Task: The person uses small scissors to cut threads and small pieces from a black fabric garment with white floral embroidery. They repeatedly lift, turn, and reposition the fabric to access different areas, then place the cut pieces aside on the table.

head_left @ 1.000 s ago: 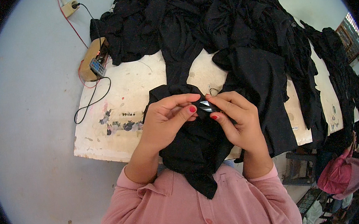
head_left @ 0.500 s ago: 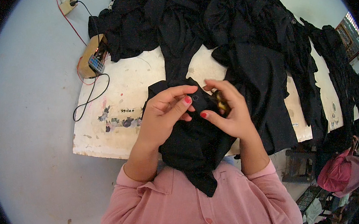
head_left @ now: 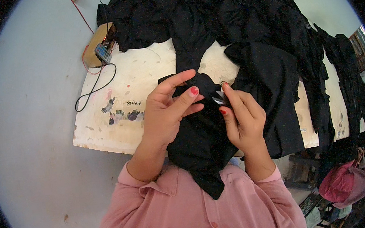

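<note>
A black garment (head_left: 201, 138) hangs over the near edge of the table and down to my lap. Its upper edge is pinched between the thumb and fingers of my left hand (head_left: 165, 107), next to a small dark round button (head_left: 193, 81). Closed around a pair of thread snips (head_left: 220, 99), my right hand (head_left: 247, 115) is just right of that edge. The pointed metal blades lean toward the left hand over the black cloth. Most of the snips' body is hidden by the fingers.
More black garments (head_left: 225, 7) are heaped across the far side of the pale worn table (head_left: 102, 133). At the back left stand a wooden box (head_left: 95, 46) with wiring, a small remote (head_left: 103, 53) and a looped black cable (head_left: 91, 93). Pink cloth (head_left: 338, 183) lies at lower right.
The snips have turned in my right hand, and their blades now point out toward the cloth. My left hand still pinches the garment. The whole view has shifted slightly.
</note>
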Available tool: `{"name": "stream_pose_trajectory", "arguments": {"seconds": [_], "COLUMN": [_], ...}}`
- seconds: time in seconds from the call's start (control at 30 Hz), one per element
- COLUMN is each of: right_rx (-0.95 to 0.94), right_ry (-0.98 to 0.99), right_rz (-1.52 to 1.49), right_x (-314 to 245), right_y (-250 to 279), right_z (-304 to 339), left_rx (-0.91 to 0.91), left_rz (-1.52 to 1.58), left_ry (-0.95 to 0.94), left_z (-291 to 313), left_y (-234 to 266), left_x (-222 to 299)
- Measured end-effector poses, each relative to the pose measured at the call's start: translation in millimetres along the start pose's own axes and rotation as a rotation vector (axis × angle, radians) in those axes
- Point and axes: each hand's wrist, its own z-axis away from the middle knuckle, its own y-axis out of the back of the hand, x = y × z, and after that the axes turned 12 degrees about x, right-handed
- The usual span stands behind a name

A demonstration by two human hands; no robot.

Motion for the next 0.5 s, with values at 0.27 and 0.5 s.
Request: {"name": "stream_pose_trajectory", "arguments": {"seconds": [0.27,0.5], "right_rx": [0.027,0.036], "right_ry": [0.087,0.064], "right_rz": [0.043,0.012], "right_x": [-0.1,-1.2], "right_y": [-1.8,-5.3], "right_z": [1.3,1.8], "left_rx": [-0.060,-0.073], "left_rz": [0.061,0.108], "left_ry": [0.071,0.087], "left_z": [1.0,1.3], "left_y": [-2.5,-2.7], "left_x": [-3.0,-9.3]}}
